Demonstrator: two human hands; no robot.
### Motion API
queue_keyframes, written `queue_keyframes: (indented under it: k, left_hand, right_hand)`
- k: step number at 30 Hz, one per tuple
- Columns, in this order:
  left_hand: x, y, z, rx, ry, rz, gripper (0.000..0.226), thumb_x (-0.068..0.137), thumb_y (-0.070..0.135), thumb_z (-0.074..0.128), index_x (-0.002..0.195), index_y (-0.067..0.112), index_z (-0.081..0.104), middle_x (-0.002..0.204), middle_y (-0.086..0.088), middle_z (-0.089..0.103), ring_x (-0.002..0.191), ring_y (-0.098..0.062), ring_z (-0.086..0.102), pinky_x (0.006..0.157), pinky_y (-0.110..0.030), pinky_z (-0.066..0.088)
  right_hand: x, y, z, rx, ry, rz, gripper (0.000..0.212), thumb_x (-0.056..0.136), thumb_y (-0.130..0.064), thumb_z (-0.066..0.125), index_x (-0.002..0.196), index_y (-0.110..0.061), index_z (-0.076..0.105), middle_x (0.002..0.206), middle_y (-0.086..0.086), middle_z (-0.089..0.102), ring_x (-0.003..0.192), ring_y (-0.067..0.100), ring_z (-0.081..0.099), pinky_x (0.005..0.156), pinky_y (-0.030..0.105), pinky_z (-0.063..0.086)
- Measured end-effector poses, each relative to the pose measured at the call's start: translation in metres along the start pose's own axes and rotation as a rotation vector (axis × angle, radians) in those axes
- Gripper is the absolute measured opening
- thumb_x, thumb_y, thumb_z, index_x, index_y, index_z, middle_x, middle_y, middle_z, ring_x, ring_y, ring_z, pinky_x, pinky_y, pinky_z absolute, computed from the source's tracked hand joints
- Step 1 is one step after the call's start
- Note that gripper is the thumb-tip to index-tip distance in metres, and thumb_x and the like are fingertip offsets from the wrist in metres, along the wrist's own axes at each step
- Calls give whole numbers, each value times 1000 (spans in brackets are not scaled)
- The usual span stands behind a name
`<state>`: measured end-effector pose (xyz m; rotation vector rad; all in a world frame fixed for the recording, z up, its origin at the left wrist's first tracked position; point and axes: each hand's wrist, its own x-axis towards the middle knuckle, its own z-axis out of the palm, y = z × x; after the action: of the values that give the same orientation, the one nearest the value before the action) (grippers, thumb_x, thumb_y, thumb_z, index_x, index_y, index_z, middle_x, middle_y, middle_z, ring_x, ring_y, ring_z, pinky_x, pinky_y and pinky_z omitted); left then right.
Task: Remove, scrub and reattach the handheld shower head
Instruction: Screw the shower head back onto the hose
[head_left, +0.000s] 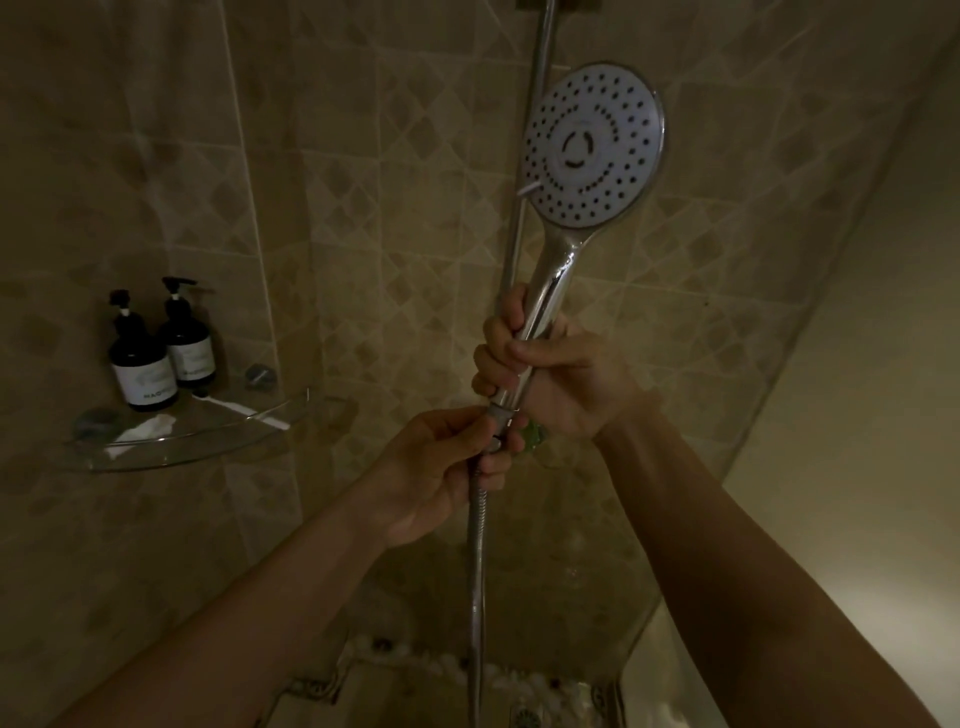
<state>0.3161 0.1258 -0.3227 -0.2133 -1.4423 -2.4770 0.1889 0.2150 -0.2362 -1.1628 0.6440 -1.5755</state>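
Gripped round its chrome handle by the right hand (566, 379), the shower head (595, 145) is held upright, spray face turned to the camera, just in front of the slide rail (537, 62). Right below, the hose nut (500, 421) at the handle's foot is pinched by the thumb and fingertips of the left hand (441, 467), and the hose (477, 545) is seen hanging straight down. Head and hose appear joined, so turning the nut is judged the step in hand. Whether that turn is loosening or tightening cannot be told, nor whether scrubbing is done. Room is tight behind, at rail and tiled wall; open space is offered toward the camera. A glass shelf (208, 447) with two pump bottles (143, 358) is seen well apart, left.
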Motion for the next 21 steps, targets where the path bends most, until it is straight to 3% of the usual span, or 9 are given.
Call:
queue_keyframes:
  k: [2,6,9,12,16,21]
  left_hand:
    - [0,-4,2,101,134,65,24,83,25,71,97,7,76,83,-8,69,61,-8,53,56,-21,44]
    - [1,-11,2,653,443,240,15,90,22,67,78,25,76,60,7,61,53,-7,51,51,-17,41]
    - [2,-16,7,679,529,295,14,84,17,72,77,29,74,58,9,62,54,-6,56,54,-17,44]
    - [0,-9,9,446,449,191,5,78,17,78,83,18,77,69,-3,70,62,-12,62,57,-20,49]
    - [-2,5,6,115,226,-33,22,77,22,72,92,8,78,95,-16,74,74,-18,69,65,-27,56]
    - [-2,4,10,192,141,-88,27,77,28,73,95,9,77,94,-14,74,75,-14,67,69,-25,54]
  right_hand:
    - [-2,5,-2,-28,99,-21,21,83,10,47,88,-9,42,68,7,41,58,19,44,64,37,38]
    - [1,20,1,-138,389,-60,29,94,12,48,100,-14,40,70,6,45,60,18,48,65,36,41]
    - [2,24,2,-161,490,-87,28,94,11,51,97,-15,41,70,5,48,58,18,50,62,34,44]
    - [-3,17,2,-98,414,-67,26,92,12,50,89,-13,43,67,5,48,59,19,50,65,36,43]
    - [-8,11,2,-21,350,-58,24,87,10,48,81,-13,45,59,4,42,53,18,44,60,34,39]
    - [-9,11,6,33,332,-49,21,81,-5,50,68,-17,40,48,-2,34,42,12,33,52,28,31]
